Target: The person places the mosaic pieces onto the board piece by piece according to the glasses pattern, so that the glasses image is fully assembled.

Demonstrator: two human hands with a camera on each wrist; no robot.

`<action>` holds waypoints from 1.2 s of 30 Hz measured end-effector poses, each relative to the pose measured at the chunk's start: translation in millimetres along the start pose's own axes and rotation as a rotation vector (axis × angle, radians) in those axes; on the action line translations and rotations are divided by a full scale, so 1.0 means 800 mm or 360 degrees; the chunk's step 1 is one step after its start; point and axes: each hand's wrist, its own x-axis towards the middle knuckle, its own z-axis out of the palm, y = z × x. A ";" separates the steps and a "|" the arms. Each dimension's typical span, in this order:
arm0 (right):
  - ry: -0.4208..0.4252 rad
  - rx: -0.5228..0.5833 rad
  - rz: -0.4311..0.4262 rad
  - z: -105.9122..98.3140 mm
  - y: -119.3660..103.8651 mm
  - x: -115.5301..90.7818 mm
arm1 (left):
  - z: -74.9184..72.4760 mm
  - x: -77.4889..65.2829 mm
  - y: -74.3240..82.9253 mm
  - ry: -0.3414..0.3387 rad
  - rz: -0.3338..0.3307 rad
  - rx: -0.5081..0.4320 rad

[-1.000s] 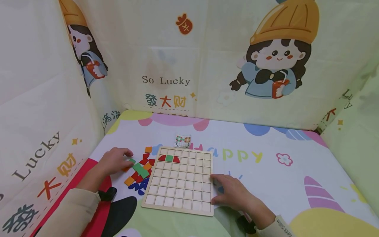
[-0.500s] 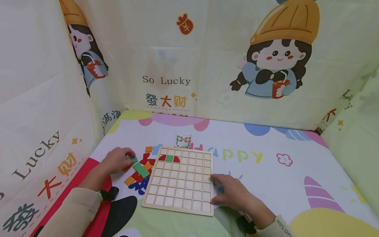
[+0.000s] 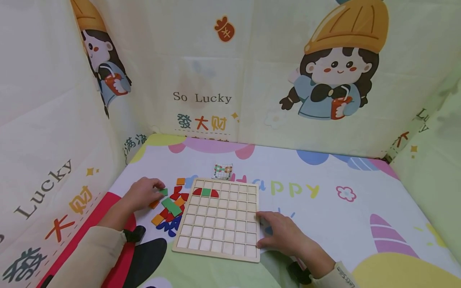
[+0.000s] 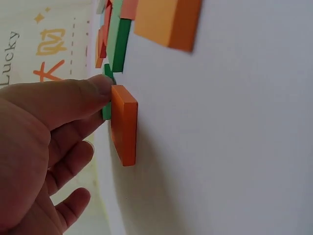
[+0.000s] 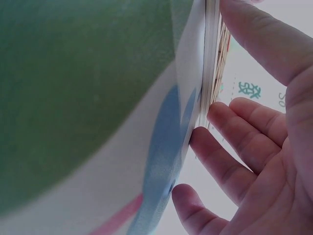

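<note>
- Okay, closest to my head camera are the two pale sleeves, with a black wrist unit at each cuff.
- Right hand comes next: thumb and fingers spread well apart, tips resting against the right edge of the board. From the right wrist view I'd call it touching, not gripping.
- That wooden grid board lies flat on the table, a bit left of the hand.
- Left of the board I've got a loose heap: blue pieces at the near end, then an orange square, green pieces and red pieces, some overlapping.
- Left hand is at the heap's left side, thumb and finger pinched on a small green piece, the other fingers loosely bent. My left wrist view shows an orange piece right by the thumb tip; can't tell if they touch.
- Second row from the board's far side: a green square sits between two red curved pieces.
- Just past the board's far edge, a small card with a coloured grid pattern.
- Way back, pale printed cloth with "So Lucky" lettering and a cartoon figure in an orange hat.
</note>
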 end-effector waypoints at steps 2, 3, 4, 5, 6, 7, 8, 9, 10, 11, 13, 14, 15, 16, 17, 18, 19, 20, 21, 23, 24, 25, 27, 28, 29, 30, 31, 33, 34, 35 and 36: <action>0.0004 0.0000 -0.0003 0.000 0.000 0.000 | -0.001 0.001 0.003 0.0014 0.0022 0.0050; 0.0007 -0.0002 -0.0006 0.000 0.000 0.000 | -0.002 0.002 0.004 0.0024 0.0028 0.0072; 0.0010 -0.0005 -0.0014 0.000 0.000 0.000 | -0.001 0.002 0.005 0.0039 0.0031 0.0099; 0.0014 -0.0007 -0.0021 0.000 0.001 0.000 | -0.001 0.002 0.006 0.0055 0.0036 0.0118; 0.0018 -0.0010 -0.0027 0.000 0.001 0.001 | -0.001 0.003 0.008 0.0070 0.0040 0.0129; 0.0023 -0.0016 -0.0034 0.001 0.001 0.001 | 0.000 0.003 0.010 0.0082 0.0040 0.0128; 0.0025 -0.0021 -0.0039 0.001 0.002 0.001 | 0.001 0.003 0.012 0.0091 0.0039 0.0122; 0.0028 -0.0026 -0.0046 0.002 0.002 0.001 | 0.001 0.003 0.014 0.0095 0.0041 0.0117; 0.0030 -0.0028 -0.0052 0.002 0.003 0.002 | 0.001 0.003 0.017 0.0096 0.0054 0.0115; 0.0032 -0.0030 -0.0055 0.002 0.003 0.002 | 0.000 0.002 0.020 0.0088 0.0057 0.0092; 0.0032 -0.0032 -0.0060 0.002 0.003 0.002 | 0.000 0.000 0.029 0.0060 0.0061 0.0037; 0.0030 -0.0032 -0.0061 0.001 0.003 0.002 | -0.001 -0.001 0.033 0.0047 0.0066 0.0011; 0.0028 -0.0033 -0.0064 0.001 0.003 0.002 | -0.001 -0.002 0.037 0.0037 0.0075 -0.0008; 0.0028 -0.0032 -0.0066 0.001 0.003 0.002 | -0.001 -0.003 0.042 0.0030 0.0093 -0.0021; 0.0028 -0.0035 -0.0069 0.001 0.003 0.002 | 0.000 -0.004 0.047 0.0027 0.0109 -0.0033; 0.0027 -0.0038 -0.0073 0.000 0.003 0.002 | 0.000 -0.004 0.051 0.0024 0.0137 -0.0034; 0.0028 -0.0042 -0.0075 0.000 0.003 0.002 | 0.001 -0.005 0.055 0.0023 0.0164 -0.0037; 0.0029 -0.0044 -0.0078 0.000 0.003 0.002 | 0.002 -0.005 0.059 0.0027 0.0197 -0.0023; 0.0032 -0.0047 -0.0081 0.000 0.003 0.002 | 0.003 -0.004 0.063 0.0032 0.0234 0.0004; 0.0035 -0.0051 -0.0085 0.001 0.004 0.002 | 0.007 -0.003 0.068 0.0028 0.0283 0.0023; 0.0036 -0.0050 -0.0086 0.001 0.004 0.002 | 0.008 -0.003 0.071 0.0020 0.0290 0.0021; 0.0036 -0.0049 -0.0085 0.001 0.004 0.002 | 0.010 -0.003 0.073 0.0009 0.0304 0.0027; 0.0035 -0.0045 -0.0082 0.000 0.004 0.002 | 0.013 -0.001 0.076 -0.0008 0.0338 0.0056; 0.0033 -0.0043 -0.0080 0.000 0.003 0.002 | 0.015 -0.001 0.077 -0.0021 0.0349 0.0059; 0.0032 -0.0041 -0.0079 0.000 0.003 0.002 | 0.016 0.000 0.079 -0.0028 0.0364 0.0072; 0.0032 -0.0041 -0.0078 0.000 0.003 0.002 | 0.017 0.000 0.080 -0.0035 0.0385 0.0092; 0.0031 -0.0040 -0.0076 -0.001 0.002 0.002 | 0.018 0.000 0.081 -0.0037 0.0411 0.0118; 0.0033 -0.0037 -0.0075 -0.001 0.002 0.001 | 0.019 0.001 0.084 -0.0052 0.0435 0.0142; 0.0032 -0.0035 -0.0072 -0.001 0.002 0.001 | 0.020 0.002 0.085 -0.0061 0.0437 0.0147; 0.0032 -0.0032 -0.0070 -0.001 0.002 0.001 | 0.021 0.002 0.086 -0.0070 0.0438 0.0157; 0.0030 -0.0029 -0.0066 -0.001 0.002 0.001 | 0.022 0.002 0.087 -0.0082 0.0435 0.0161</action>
